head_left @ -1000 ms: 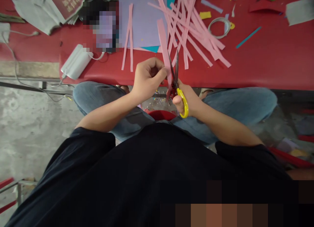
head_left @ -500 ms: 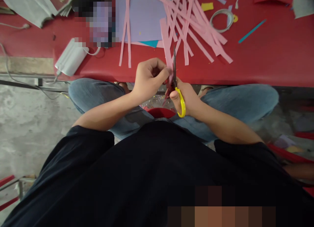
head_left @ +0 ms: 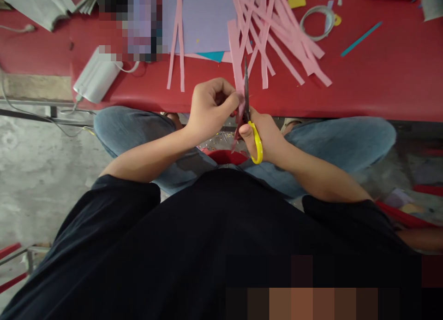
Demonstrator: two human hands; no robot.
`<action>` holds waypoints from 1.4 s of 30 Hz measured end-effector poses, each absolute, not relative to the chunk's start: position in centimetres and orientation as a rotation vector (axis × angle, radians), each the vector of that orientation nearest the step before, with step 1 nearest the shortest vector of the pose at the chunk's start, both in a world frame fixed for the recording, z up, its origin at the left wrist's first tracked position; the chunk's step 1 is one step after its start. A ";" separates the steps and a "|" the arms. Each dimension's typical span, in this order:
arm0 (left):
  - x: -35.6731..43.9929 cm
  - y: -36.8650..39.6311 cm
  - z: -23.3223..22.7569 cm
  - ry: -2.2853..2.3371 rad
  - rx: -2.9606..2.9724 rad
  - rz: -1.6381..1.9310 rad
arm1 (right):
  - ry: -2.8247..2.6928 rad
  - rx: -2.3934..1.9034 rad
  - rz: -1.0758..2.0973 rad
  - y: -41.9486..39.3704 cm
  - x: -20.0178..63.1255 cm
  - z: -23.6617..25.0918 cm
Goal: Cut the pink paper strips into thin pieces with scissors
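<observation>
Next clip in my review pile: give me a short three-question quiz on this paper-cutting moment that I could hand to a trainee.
1. True or false: the right hand holds scissors with yellow handles.
2. What does the left hand pinch beside the blades?
A. a teal strip
B. a pink paper strip
C. a white cable
3. Fill in: the loose pile of pink strips lies on the ___ table.

Key
1. True: the yellow handle loop shows around the fingers of that hand.
2. B: the pink paper strip runs from the fingertips up over the table edge.
3. Red.
</observation>
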State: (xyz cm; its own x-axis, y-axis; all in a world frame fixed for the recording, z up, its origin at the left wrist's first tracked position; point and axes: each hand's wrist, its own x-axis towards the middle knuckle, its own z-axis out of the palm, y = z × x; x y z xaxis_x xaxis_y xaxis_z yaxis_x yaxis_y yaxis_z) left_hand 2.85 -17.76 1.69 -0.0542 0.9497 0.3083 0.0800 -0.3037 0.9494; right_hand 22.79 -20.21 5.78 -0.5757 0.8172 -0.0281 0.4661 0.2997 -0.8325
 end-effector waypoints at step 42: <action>4.0 -19.2 3.1 1.001 1.332 1.369 | -1.485 -1.060 1.170 -17.9 22.4 5.2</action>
